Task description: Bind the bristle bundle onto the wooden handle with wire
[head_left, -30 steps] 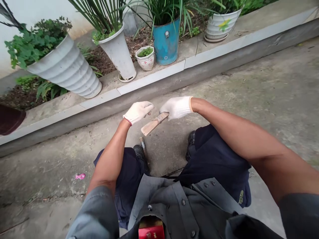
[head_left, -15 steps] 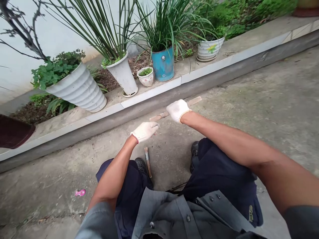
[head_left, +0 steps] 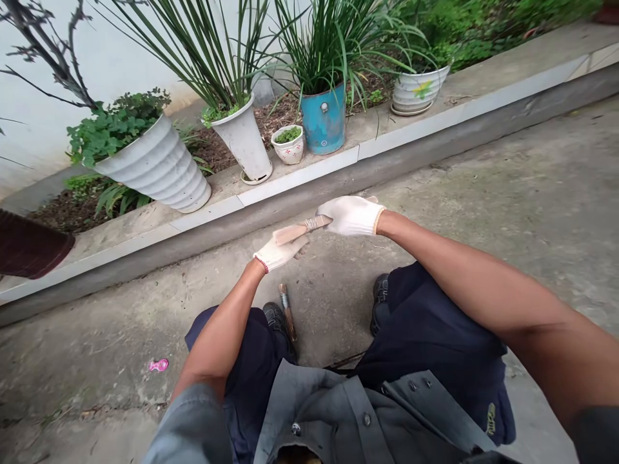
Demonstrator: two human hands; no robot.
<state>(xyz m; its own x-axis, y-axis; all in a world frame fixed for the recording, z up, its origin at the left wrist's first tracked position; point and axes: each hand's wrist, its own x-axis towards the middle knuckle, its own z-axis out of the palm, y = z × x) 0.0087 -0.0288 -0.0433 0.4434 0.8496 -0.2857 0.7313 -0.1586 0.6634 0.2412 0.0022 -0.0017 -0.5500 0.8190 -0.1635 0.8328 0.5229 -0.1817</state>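
The right hand (head_left: 351,216) wears a white glove. Its fingers are shut tight around the thin end of a flat brush (head_left: 294,232). The brush is up in the air, in front of the knees and above the ground (head_left: 483,187).

The brush lies long from side to side. Its wide end points to the person's left and dips a little. A shiny wire band (head_left: 312,224) goes around its middle. A tiny bit of the thin end peeks out past the right hand, on the far side.

The left hand (head_left: 278,252) has a white glove too. Its fingers are stretched out, close together, and hold nothing. The wide end of the brush rests on top of them.

A second brush (head_left: 287,314) lies on the ground lower down, just beside the left shoe (head_left: 275,318). The right shoe (head_left: 380,290) is a bit apart from it. A small pink thing (head_left: 158,365) lies well off to the left.

Past the hands runs a long stone kerb (head_left: 300,183). Pots stand on it in a row: a big white pot with rings (head_left: 155,169), a tall white pot (head_left: 244,138), a little bowl pot (head_left: 289,143), a blue pot (head_left: 324,119) and a round white pot (head_left: 418,90). Nothing stands between the hands and the kerb.
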